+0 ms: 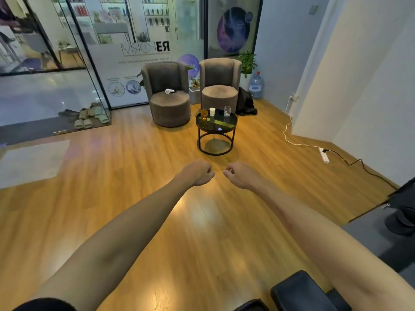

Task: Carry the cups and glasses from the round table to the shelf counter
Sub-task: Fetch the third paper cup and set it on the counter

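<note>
Both grips are curled into empty fists — left hand (pixel 197 172) and right hand (pixel 239 175) held out over the wooden floor (pixel 157 221). Well ahead, a round black bench (pixel 231 126) carries a clear glass (pixel 227 111), an amber glass (pixel 204 114) and a white cup (pixel 212 112) — contents unclear.

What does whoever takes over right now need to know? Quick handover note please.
Left hand: fingers curled, holding nothing, out in front over the wooden floor.
Right hand: the same, curled and holding nothing.
Things: the amber glass, the white paper cup and the clear glass all stand upright along the far edge of the round black table, in front of the two grey armchairs.
Done: nothing carried yet.
Left: walk to the table, pick up all three and take them to the shelf counter, which is not in view.
</note>
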